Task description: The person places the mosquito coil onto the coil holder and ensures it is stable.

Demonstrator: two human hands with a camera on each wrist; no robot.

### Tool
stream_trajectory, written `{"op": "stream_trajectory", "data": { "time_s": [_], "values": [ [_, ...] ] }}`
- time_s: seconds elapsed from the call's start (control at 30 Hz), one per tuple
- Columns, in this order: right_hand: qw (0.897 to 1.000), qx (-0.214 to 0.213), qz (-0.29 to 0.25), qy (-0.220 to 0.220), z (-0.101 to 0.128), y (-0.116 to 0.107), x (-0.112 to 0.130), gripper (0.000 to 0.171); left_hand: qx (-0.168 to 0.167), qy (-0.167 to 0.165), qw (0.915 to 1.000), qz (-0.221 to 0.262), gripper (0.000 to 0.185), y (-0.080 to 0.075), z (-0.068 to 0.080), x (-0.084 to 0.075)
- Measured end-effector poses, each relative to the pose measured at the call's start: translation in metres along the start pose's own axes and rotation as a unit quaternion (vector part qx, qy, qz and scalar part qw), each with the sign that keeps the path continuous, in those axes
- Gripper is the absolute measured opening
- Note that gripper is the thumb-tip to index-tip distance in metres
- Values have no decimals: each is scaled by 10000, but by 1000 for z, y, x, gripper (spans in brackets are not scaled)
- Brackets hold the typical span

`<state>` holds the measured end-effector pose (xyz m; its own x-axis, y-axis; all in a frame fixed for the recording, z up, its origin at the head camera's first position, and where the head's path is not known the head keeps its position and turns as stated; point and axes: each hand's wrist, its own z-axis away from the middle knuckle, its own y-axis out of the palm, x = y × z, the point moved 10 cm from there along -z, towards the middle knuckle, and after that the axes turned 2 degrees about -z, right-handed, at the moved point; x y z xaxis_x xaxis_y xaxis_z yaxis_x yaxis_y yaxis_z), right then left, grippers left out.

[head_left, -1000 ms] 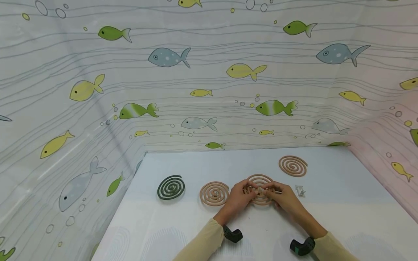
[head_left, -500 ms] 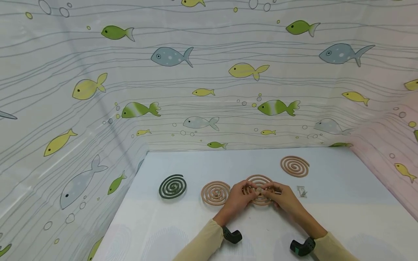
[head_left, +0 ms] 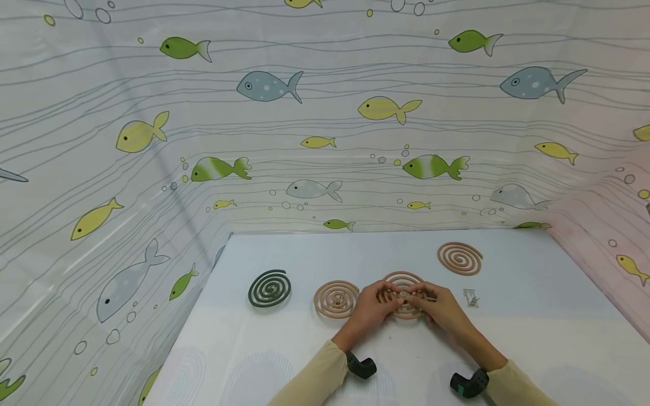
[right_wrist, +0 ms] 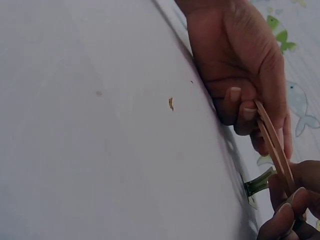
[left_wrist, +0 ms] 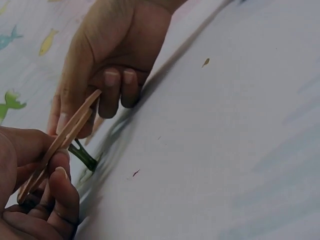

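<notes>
From my feed both the left hand and right hand pinch 1 tan coil, and I reckon uneven pulling snaps its thin brittle rings.

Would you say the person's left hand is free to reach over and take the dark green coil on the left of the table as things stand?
Probably not at once: the left hand and right hand both grip the tan coil between them. The path to the dark green coil crosses another tan coil lying flat.
</notes>
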<state>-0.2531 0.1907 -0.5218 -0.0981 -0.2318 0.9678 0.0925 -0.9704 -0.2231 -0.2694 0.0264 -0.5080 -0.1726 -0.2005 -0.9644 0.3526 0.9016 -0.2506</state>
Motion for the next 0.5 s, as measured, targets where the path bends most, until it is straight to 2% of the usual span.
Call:
{"op": "stream_trajectory", "data": {
  "time_s": [0.2,0.33,0.5],
  "values": [
    [9998,-123,178,22,-1,1,1,36,-78,66,9999,39,23,-1,-1,0],
    [9997,-120,198,5,0,1,2,34,-134,172,9997,-109,22,-1,0,0],
    [9999,-90,136,2,0,1,2,33,-135,58,9996,-221,22,-1,-1,2]
  ]
}}
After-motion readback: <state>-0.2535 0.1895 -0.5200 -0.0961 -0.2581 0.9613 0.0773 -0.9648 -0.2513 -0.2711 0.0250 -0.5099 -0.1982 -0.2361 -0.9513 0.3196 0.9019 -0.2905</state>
